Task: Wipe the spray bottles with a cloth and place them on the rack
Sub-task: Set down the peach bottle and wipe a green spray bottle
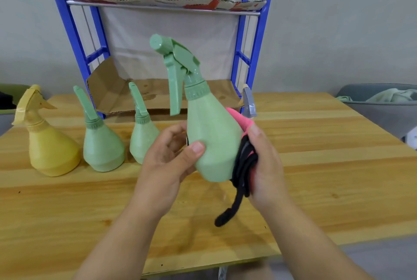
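We hold a green spray bottle (212,140) above the wooden table (316,155), tilted so that its nozzle points up and to the left. Our left hand (171,162) has its grip closed on the lower left side of the bottle body, with the thumb pressed flat against the front. Our right hand (266,167) has its grip closed on a pink and black cloth (244,160), which it presses against the right side of the bottle. A black strip of the cloth hangs down below the hand toward the table.

Three more bottles stand upright on the table to the left of the held one. A yellow bottle (48,142) stands farthest left. A second green bottle (101,144) stands just beside it. A third green bottle (143,137) stands next in the row, partly hidden behind our left hand. A grey spray head (249,103) shows behind the cloth; its body is hidden.

The blue rack (257,38) stands at the far edge of the table. Its shelves are lined with cardboard (140,97). We see no bottle on either visible shelf. A grey bin (383,108) with pale fabric inside sits off the table at the right.
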